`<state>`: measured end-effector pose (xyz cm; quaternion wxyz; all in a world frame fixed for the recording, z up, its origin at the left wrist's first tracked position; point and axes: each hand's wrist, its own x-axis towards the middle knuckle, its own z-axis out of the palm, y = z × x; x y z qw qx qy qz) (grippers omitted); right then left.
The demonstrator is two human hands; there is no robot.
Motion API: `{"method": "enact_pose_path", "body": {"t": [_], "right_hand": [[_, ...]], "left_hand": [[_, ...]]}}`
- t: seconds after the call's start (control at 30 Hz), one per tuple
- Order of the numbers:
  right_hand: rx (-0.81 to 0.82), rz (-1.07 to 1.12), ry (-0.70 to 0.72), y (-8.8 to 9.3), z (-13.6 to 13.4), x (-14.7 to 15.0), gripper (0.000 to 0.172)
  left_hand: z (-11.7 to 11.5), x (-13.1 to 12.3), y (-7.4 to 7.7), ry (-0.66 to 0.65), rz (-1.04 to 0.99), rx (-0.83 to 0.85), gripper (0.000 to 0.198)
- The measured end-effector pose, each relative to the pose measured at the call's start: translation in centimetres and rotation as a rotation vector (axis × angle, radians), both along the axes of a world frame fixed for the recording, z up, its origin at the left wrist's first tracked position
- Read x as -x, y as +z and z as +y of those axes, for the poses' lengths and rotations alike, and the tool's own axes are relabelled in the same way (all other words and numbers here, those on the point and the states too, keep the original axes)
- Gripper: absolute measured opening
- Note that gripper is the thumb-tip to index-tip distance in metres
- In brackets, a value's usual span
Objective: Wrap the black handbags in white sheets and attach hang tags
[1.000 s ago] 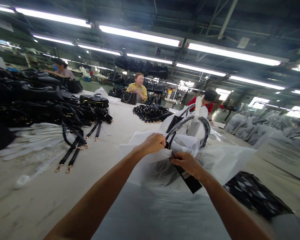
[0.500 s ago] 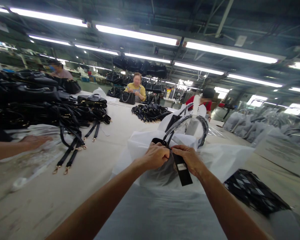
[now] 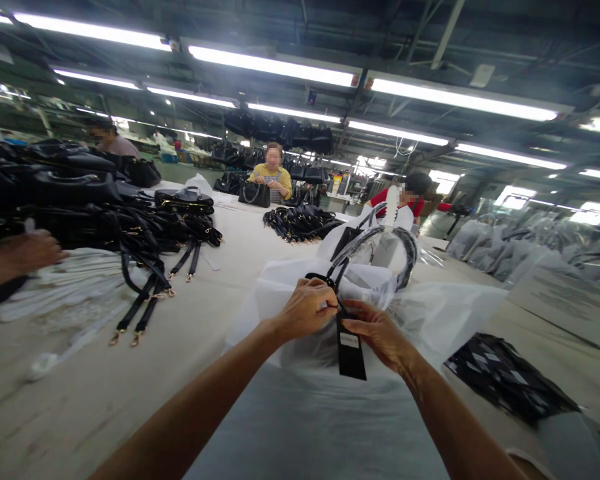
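Note:
My left hand (image 3: 307, 308) is closed in a pinch near the base of the handbag's handles; what lies between its fingertips is too small to make out. Thumb and fingers of my right hand (image 3: 377, 330) grip the upper end of a black hang tag (image 3: 351, 363), which carries a small white label and dangles downward. Both hands are close together over a white bag (image 3: 300, 407) that surrounds the handbag. The handbag's handles (image 3: 409, 263) arch up behind my hands, partly wrapped in clear plastic. A black leather piece (image 3: 316, 276) shows just beyond my left hand.
Black straps (image 3: 300, 225) with gold clasps lie across the table, and black handbags (image 3: 70, 187) are heaped at left. Another person's hand (image 3: 27, 257) is beside them. A stack of black tags (image 3: 510, 377) lies right, before plastic-wrapped bags (image 3: 510, 243). Co-workers stand beyond.
The hang tag has swung left and hangs more upright, with my right hand slightly lower on it. At the left, the other person's hand has lifted toward the handbag pile.

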<state>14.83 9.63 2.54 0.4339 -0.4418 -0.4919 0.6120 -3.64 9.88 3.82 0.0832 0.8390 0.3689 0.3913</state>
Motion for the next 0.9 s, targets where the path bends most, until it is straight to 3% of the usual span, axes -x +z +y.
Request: {"method": "enact_pose_path", "body": {"t": [0.23,0.43,0.63,0.9], "right_hand": [[0.161,0.122,0.175,-2.0,-2.2,0.2,0.041],[0.251,0.231,0.284,-2.5,-2.4,0.1,0.038],[0.173,0.441,0.066,-2.6,-1.6,0.4,0.033],[0.075,0.581,-0.207,-1.9,-0.3,4.1,0.038]], "left_hand": [[-1.8,0.2,0.2,0.13,0.047,-0.067,0.013],[-2.8,0.3,-1.4,0.12,-0.171,0.245,0.014],[-3.0,0.3,-2.1,-0.034,-0.604,0.714,0.026],[-4.2,0.2,-2.1,-0.205,-0.782,0.919,0.022]]}}
